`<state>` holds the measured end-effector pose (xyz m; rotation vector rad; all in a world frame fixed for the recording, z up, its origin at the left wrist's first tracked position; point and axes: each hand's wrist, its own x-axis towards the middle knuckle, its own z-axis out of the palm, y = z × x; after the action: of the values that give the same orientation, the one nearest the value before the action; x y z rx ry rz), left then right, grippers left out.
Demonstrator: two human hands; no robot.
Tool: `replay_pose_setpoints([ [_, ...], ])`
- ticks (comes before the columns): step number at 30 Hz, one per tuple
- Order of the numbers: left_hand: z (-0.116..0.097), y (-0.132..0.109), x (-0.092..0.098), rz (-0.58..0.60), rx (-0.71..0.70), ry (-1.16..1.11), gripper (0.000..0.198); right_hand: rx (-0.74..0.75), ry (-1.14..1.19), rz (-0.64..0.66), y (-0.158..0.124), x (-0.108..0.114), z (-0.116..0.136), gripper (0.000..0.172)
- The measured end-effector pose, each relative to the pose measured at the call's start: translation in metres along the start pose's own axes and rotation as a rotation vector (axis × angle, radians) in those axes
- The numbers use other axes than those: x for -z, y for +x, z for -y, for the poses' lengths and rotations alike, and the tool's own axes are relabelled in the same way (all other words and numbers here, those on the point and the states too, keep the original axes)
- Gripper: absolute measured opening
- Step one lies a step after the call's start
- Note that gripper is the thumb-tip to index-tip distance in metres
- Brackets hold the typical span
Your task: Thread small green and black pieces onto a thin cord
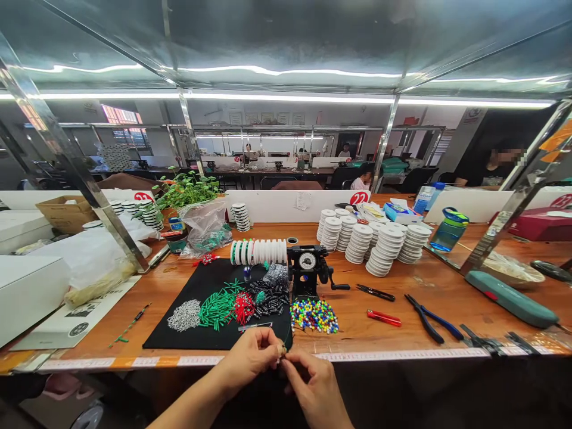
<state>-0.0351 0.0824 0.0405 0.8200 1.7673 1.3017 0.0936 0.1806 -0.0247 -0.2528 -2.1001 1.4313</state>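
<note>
Both my hands meet at the near edge of the wooden table (pixel 447 280). My left hand (pixel 250 357) pinches something tiny at its fingertips, and my right hand (pixel 315 384) pinches against it from the right; I cannot make out the item. Just beyond lies a black mat (pixel 179 333) with piles of silver beads (pixel 184 314), green tube beads (pixel 218 307), red beads (pixel 243 305) and black beads (pixel 268 296). A heap of multicoloured round beads (pixel 314 316) lies beside the mat.
A black hand-crank winder (pixel 308 271) and a row of white spools (pixel 259 251) stand behind the mat. Stacked white spools (pixel 379 241), scissors (pixel 375 292), a red cutter (pixel 384 318), blue-handled pliers (pixel 431 319), a teal case (pixel 512 298) and a water bottle (pixel 450 229) lie right.
</note>
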Motion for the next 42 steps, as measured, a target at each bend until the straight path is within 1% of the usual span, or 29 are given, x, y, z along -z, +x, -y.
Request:
replay_pose_setpoints([
  [2,-0.001,-0.004,-0.001,-0.05,-0.074,0.088,0.023,0.248,-0.148,-0.068,-0.001,0.004,-0.001,0.023],
  [3,-0.002,-0.007,-0.003,-0.079,-0.133,0.183,0.018,0.357,-0.229,-0.087,0.0,0.006,-0.001,0.023],
  [4,-0.002,-0.01,-0.004,-0.106,-0.206,0.301,0.013,0.435,-0.299,-0.094,0.002,0.01,0.0,0.023],
  [5,-0.003,-0.012,-0.005,-0.127,-0.288,0.428,0.011,0.478,-0.346,-0.084,0.005,0.014,0.001,0.023],
  [6,-0.003,-0.014,-0.007,-0.145,-0.377,0.549,0.013,0.492,-0.364,-0.057,0.009,0.017,0.002,0.024],
  [8,-0.002,-0.015,-0.007,-0.163,-0.557,0.731,0.019,0.431,-0.3,0.013,0.021,0.023,0.003,0.025],
  [10,0.002,-0.012,-0.005,-0.158,-0.721,0.889,0.024,0.317,-0.187,0.044,0.034,0.027,0.002,0.029],
  [12,0.007,-0.006,-0.001,-0.144,-0.839,1.054,0.025,0.219,-0.113,0.06,0.047,0.028,-0.001,0.03],
  [14,0.011,0.0,0.004,-0.118,-0.907,1.176,0.024,0.168,-0.074,0.072,0.056,0.026,-0.005,0.029],
  [17,0.012,0.005,0.005,-0.065,-0.957,1.247,0.024,0.097,-0.023,0.07,0.064,0.022,-0.01,0.03],
  [19,0.01,0.005,0.002,-0.05,-0.933,1.213,0.024,0.067,-0.01,0.046,0.066,0.021,-0.012,0.031],
  [21,0.006,0.003,-0.002,-0.051,-0.822,1.064,0.023,0.046,-0.003,0.005,0.065,0.022,-0.012,0.033],
  [23,0.002,0.0,-0.007,-0.086,-0.605,0.822,0.019,0.031,0.002,-0.055,0.061,0.024,-0.011,0.032],
  [25,-0.001,0.0,-0.008,-0.106,-0.339,0.488,0.01,0.006,0.014,-0.115,0.056,0.026,-0.012,0.033],
  [26,-0.001,0.0,-0.009,-0.098,-0.221,0.323,0.011,-0.012,0.024,-0.134,0.052,0.026,-0.012,0.035],
  [27,-0.001,0.001,-0.008,-0.077,-0.126,0.177,0.016,-0.029,0.034,-0.145,0.05,0.026,-0.013,0.035],
  [29,-0.001,0.002,-0.007,-0.022,-0.013,-0.017,0.027,-0.05,0.044,-0.152,0.045,0.026,-0.013,0.038],
  [31,-0.002,0.002,-0.007,0.007,0.041,-0.078,0.034,-0.037,0.027,-0.167,0.042,0.027,-0.011,0.04],
  [34,-0.004,0.0,-0.007,0.014,0.103,-0.172,0.039,-0.023,-0.009,-0.18,0.035,0.03,0.001,0.039],
  [36,-0.006,-0.002,-0.009,0.014,0.128,-0.252,0.042,-0.072,0.003,-0.11,0.026,0.031,0.01,0.038],
  [38,-0.007,-0.004,-0.011,0.016,0.133,-0.322,0.045,-0.149,0.068,0.002,0.017,0.028,0.016,0.037],
  [40,-0.005,-0.004,-0.013,0.017,0.108,-0.358,0.045,-0.234,0.186,0.079,0.01,0.021,0.016,0.038],
  [42,-0.001,-0.003,-0.013,0.015,0.079,-0.371,0.046,-0.34,0.328,0.103,0.005,0.013,0.01,0.047],
])
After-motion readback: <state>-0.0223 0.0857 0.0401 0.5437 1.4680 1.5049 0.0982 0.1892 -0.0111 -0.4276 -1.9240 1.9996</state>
